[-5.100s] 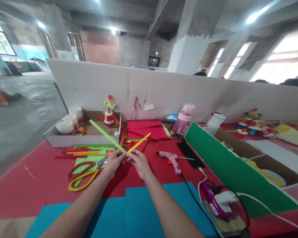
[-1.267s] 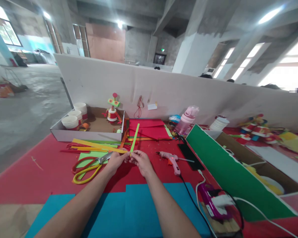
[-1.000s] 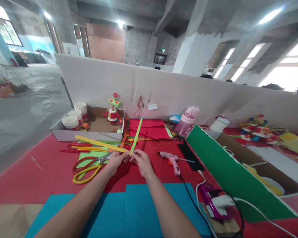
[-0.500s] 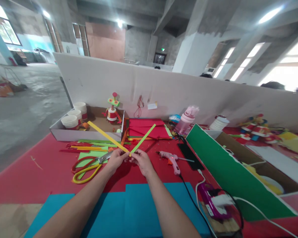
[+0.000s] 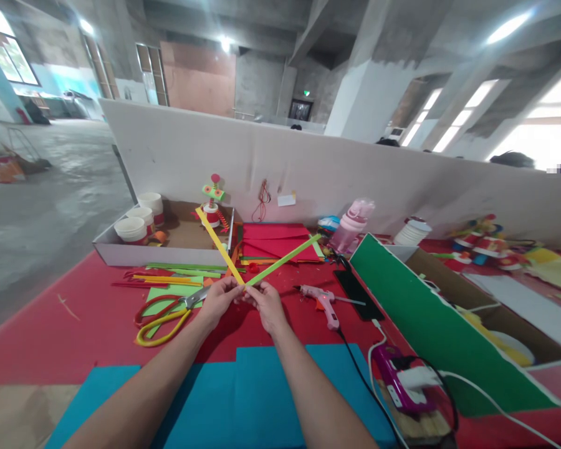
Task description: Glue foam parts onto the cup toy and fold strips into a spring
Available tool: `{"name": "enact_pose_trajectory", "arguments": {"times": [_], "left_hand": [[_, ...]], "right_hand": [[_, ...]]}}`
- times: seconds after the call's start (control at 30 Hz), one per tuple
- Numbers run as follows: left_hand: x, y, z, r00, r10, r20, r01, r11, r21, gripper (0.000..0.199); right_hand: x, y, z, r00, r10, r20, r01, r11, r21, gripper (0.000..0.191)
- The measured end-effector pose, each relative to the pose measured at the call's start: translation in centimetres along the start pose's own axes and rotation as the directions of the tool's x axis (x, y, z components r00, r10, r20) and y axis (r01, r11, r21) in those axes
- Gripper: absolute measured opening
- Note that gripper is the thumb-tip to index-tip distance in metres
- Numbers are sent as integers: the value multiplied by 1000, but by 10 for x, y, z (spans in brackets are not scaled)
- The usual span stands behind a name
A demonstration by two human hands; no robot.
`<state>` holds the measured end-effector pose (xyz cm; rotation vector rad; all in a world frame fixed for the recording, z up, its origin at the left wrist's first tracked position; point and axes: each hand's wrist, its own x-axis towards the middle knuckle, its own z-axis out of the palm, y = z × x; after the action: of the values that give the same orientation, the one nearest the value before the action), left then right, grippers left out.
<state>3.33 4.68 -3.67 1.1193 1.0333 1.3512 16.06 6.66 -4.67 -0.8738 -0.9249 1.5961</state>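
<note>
A yellow paper strip (image 5: 219, 245) and a green paper strip (image 5: 285, 259) meet at their lower ends in a V above the red table. My left hand (image 5: 222, 302) pinches that joined end from the left, its fingers closed. From the right, my right hand (image 5: 265, 304) closes its fingertips on the same end, by the base of the green strip. The fingers hide exactly how the two ends overlap. Scissors (image 5: 168, 315) with red and yellow handles lie beside my left hand, and a pink hot glue gun (image 5: 322, 302) rests to the right of my right hand.
A shallow box (image 5: 168, 254) at the back left holds paper cups (image 5: 131, 231) and a paper-cup figure (image 5: 210, 215). Colored paper (image 5: 275, 237) is stacked behind my hands. On the right are a phone (image 5: 358, 293), a purple power strip (image 5: 402, 380) with cables, and a green-sided box (image 5: 430, 337).
Both strips have swung to the right about their joined end: the yellow one stands steeper, the green one leans lower. My hands have stayed almost in place.
</note>
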Motion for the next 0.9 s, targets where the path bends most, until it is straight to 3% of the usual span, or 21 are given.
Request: {"name": "enact_pose_trajectory", "arguments": {"times": [0.2, 0.43, 0.9], "left_hand": [[0, 1, -1, 1000, 0, -12, 0, 1000, 23, 30], [1, -2, -3, 1000, -21, -24, 21, 999, 28, 31], [2, -5, -4, 999, -45, -24, 46, 999, 21, 34]], "right_hand": [[0, -4, -3, 999, -3, 53, 0, 998, 58, 16], [4, 3, -4, 999, 34, 20, -35, 996, 80, 29], [1, 2, -2, 998, 44, 36, -46, 998, 48, 29]]}}
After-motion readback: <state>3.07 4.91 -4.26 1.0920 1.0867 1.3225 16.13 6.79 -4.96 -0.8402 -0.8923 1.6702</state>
